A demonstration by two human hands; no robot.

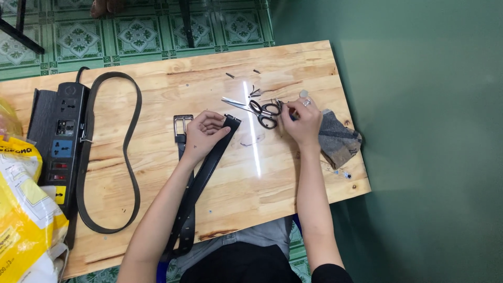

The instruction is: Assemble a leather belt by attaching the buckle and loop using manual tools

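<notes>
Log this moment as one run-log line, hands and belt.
left hand: on black belt end | right hand: by scissors handles | second belt: looped, untouched | surface: wooden table

Belts: two (207, 167) (112, 157). Scissors: one (257, 109). Power strip: one (63, 141). Yellow bag: one (23, 209).

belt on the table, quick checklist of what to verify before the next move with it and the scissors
1. Left hand steadies the black belt near its cut end: ok, the palm rests on the strap.
2. Buckle free of the hands: ok, it lies beside the left hand.
3. Scissors within reach: ok, the handles lie next to the right hand.
4. Right hand's grip on a small part: cannot tell, the fingertips pinch something too small to make out.
5. Second belt out of the way: ok, it lies looped at the far left by the power strip.
6. Small scraps beyond the scissors: not ok, loose bits lie on the wood.
</notes>
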